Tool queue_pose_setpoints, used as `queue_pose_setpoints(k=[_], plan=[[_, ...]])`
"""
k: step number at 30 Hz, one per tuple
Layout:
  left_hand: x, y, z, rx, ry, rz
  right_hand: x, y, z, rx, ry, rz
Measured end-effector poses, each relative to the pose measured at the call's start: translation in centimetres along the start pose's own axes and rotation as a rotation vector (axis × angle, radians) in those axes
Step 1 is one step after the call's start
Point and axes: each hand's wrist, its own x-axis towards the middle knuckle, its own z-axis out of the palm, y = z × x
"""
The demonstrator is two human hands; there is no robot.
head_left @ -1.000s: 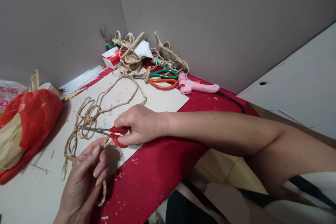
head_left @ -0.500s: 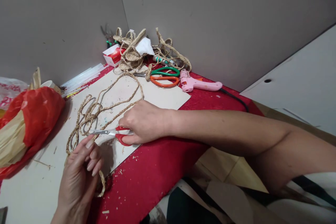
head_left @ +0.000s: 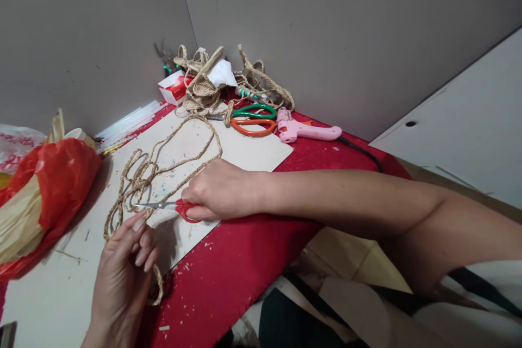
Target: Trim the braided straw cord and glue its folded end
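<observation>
My right hand [head_left: 207,190] grips small red-handled scissors [head_left: 161,205], the blades pointing left and lying together just above my left fingertips. Between the thumb and fingers of my left hand [head_left: 128,261] a braided straw cord [head_left: 149,212] is pinched, close beside the blades. One piece of this cord hangs below that hand at the board's edge. The rest runs up past my right hand and loops over the pale board [head_left: 244,155] in a loose tangle. Whether the blades touch the cord I cannot tell.
A pink glue gun [head_left: 305,129] with a black cable lies at the back right, beside scissors with green and orange handles [head_left: 253,119]. Piled cord, a red and white box [head_left: 175,87] and clear sticks [head_left: 130,124] line the wall. A red plastic bag [head_left: 75,174] holds pale husks at left.
The scissors' handles have come together and the blades have shut beside my left fingers. My left hand keeps its pinch on the cord. The view has shifted slightly.
</observation>
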Motion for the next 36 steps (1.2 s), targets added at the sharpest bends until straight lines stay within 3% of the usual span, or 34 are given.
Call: queue_pose_setpoints(k=[4, 6, 8, 11, 13, 16, 20, 23, 27, 29, 34, 36], plan=[[-0.4, 0.0, 0.1, 0.021, -0.072, -0.077, 0.6, 0.6, 0.8, 0.300, 0.342, 0.021], [-0.6, 0.0, 0.3, 0.053, -0.088, -0.091, 0.9, 0.7, 1.3, 0.477, 0.443, -0.008], [-0.8, -0.1, 0.5, 0.090, -0.096, -0.090, 1.1, 0.7, 1.7, 0.711, 0.369, -0.019], [-0.9, 0.0, 0.7, 0.176, -0.075, -0.082, 1.4, 0.6, 1.9, 1.046, 0.074, 0.056], [-1.0, 0.0, 0.8, 0.240, -0.066, -0.102, 1.5, 0.8, 1.7, 1.098, 0.029, 0.101], [-1.4, -0.1, 1.0, 0.323, -0.104, -0.170, 1.5, 1.2, 1.2, 0.980, 0.167, 0.103], [-2.3, -0.2, 1.1, 0.385, -0.204, -0.252, 1.4, 1.8, 0.7, 0.616, 0.303, -0.040], [-2.7, -0.1, 1.0, 0.365, -0.263, -0.273, 1.4, 2.0, 0.8, 0.379, 0.277, -0.050], [-2.8, 0.0, 1.0, 0.315, -0.287, -0.300, 1.5, 2.3, 1.2, 0.334, 0.229, -0.015], [-2.6, 0.1, 1.0, 0.267, -0.264, -0.305, 1.5, 2.7, 1.2, 0.274, 0.264, 0.024], [-1.4, 0.3, 0.4, 0.060, -0.195, -0.156, 1.1, 3.3, 0.3, 0.053, 0.611, -0.007], [-1.0, 0.4, 0.0, -0.021, -0.174, -0.118, 0.8, 2.9, 0.0, 0.054, 0.659, -0.039]])
